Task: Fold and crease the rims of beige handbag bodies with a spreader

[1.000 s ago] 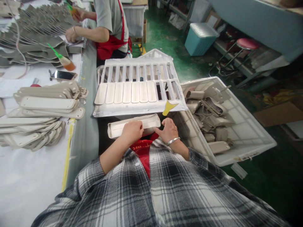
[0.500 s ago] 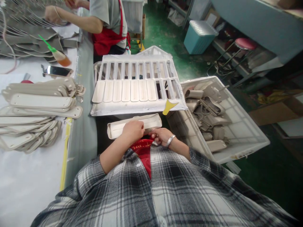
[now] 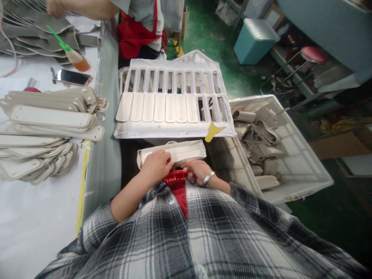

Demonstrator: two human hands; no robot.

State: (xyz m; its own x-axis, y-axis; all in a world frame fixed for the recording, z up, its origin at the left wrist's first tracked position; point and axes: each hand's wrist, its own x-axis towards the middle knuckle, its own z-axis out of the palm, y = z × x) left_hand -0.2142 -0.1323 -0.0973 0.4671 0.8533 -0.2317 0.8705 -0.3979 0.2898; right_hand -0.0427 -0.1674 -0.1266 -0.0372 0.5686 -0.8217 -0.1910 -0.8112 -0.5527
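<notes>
Close to my body, a long off-white leather-like case (image 3: 188,150) with folded-up ends lies crosswise in front of me. My left hand (image 3: 157,164) is closed on its left and middle part, with the fingertips bent over the near edge. At the near right edge, my right hand (image 3: 199,170) pinches the case between thumb and fingers; a silver bracelet circles that wrist. Just beyond it stands a white slotted rack (image 3: 174,130), its front row bearing several cream rounded strips (image 3: 159,108). A yellow Y-shaped piece (image 3: 214,131) sits on the rack's front right edge.
Piles of cream strips with metal holes (image 3: 52,116) cover the left table (image 3: 35,217), near a phone (image 3: 72,77) and a glue bottle (image 3: 77,59). To the right, a white crate (image 3: 314,170) holds grey-beige pieces. A co-worker's red apron (image 3: 136,35) shows ahead.
The view has shifted slightly. The case has tilted a little between my hands, and my left hand has moved slightly left along it. The co-worker's arm has moved.
</notes>
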